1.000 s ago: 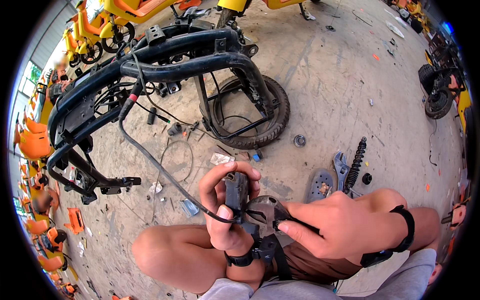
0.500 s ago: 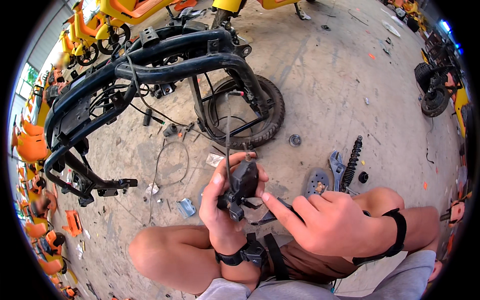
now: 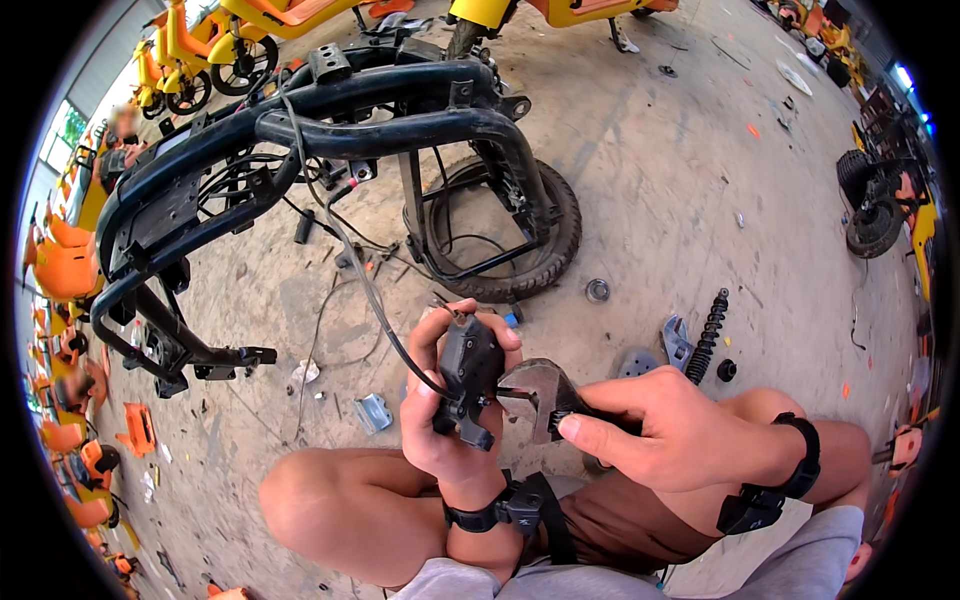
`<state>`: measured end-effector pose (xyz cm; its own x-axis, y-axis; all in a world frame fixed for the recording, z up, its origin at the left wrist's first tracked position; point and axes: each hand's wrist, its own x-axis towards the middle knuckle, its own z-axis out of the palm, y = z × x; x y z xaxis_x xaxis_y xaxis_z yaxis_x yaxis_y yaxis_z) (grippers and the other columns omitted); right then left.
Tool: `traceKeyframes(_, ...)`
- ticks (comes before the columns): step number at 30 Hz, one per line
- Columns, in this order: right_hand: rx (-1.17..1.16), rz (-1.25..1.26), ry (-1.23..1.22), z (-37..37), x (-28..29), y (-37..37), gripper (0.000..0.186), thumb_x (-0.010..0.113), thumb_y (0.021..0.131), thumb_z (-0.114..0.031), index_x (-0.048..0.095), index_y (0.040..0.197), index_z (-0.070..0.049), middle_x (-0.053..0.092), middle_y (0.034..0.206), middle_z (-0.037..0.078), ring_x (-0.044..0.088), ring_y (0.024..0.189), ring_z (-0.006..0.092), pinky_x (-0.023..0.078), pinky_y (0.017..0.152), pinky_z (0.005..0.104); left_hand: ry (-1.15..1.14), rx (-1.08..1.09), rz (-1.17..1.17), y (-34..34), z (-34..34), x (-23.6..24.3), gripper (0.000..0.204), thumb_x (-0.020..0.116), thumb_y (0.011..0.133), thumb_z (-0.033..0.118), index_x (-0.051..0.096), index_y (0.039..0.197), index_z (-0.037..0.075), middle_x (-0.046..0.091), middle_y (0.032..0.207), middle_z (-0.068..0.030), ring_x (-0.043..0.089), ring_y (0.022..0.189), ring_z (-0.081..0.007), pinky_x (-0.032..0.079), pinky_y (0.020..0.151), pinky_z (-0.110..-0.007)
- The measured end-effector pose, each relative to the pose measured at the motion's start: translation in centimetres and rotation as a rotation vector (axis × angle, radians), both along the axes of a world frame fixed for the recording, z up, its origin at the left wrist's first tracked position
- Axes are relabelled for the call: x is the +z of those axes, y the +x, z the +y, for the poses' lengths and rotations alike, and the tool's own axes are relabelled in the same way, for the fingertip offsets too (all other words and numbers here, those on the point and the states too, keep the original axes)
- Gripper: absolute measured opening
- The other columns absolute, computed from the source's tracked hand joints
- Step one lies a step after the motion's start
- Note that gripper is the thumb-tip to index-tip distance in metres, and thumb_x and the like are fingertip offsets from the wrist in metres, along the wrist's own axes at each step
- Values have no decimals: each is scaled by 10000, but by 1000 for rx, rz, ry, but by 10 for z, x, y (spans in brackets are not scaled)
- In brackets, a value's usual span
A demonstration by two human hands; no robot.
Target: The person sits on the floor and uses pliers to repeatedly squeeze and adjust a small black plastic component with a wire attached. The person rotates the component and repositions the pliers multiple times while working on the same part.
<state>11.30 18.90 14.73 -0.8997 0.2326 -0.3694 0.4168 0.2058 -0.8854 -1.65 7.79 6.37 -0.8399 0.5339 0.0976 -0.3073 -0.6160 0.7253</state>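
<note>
My left hand [image 3: 425,420] is closed around a black brake caliper [image 3: 472,365], a boxy part with a small arm at its lower end. A dark cable [image 3: 372,290] runs up from the caliper toward the frame. In my right hand [image 3: 665,430] is a dark adjustable wrench [image 3: 545,385], its handle mostly covered by the fingers. My thumb lies near the adjusting screw. The wrench's jaws face left, close beside the caliper's lower right side; I cannot tell whether they touch it.
A black bike frame [image 3: 370,140] with a wheel [image 3: 570,225] lies ahead on the concrete floor. A second adjustable wrench [image 3: 677,342] and a shock absorber [image 3: 709,335] lie to the right, near a metal ring [image 3: 597,290]. Yellow scooters [image 3: 240,40] stand behind.
The wrench has come up beside the caliper, and my right hand has gone from a pointing finger to a thumb-and-finger grip. The cable now curves toward the frame.
</note>
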Motion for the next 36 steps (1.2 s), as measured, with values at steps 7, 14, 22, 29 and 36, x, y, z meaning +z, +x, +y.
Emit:
traceKeyframes(7,16,41,94,-1,2,-2,374,614,944,-303,586,765,24,477,578,201,349,488,278,378,477,378,36,-15,73,-1,-4,-3,657,518,839,431,459,1294,-40,583,988,-252,550,777,-242,452,724,-330)
traceKeyframes(14,57,2,85,-1,4,-3,387,625,940,-335,611,794,23,483,586,201,350,510,285,389,492,376,83,8,81,0,-7,-3,647,536,855,430,451,1305,-28,570,1020,-251,552,780,-237,457,713,-330)
traceKeyframes(22,40,17,83,-3,6,-2,352,599,950,-310,628,812,12,526,614,218,422,511,356,410,503,398,15,48,165,3,-3,-2,644,484,854,417,402,1311,-30,545,991,-235,528,751,-231,452,637,-314)
traceKeyframes(29,42,68,133,-2,5,0,320,602,945,-283,631,821,11,545,637,231,487,546,406,421,509,414,-14,57,181,5,-3,0,645,495,849,402,397,1306,-44,545,989,-243,534,755,-231,455,636,-315)
traceKeyframes(36,40,64,143,-2,6,0,307,613,939,-275,643,826,9,555,644,234,509,564,419,429,515,422,-81,76,245,7,-5,1,646,510,837,384,399,1311,-41,546,995,-260,532,752,-230,452,627,-313)
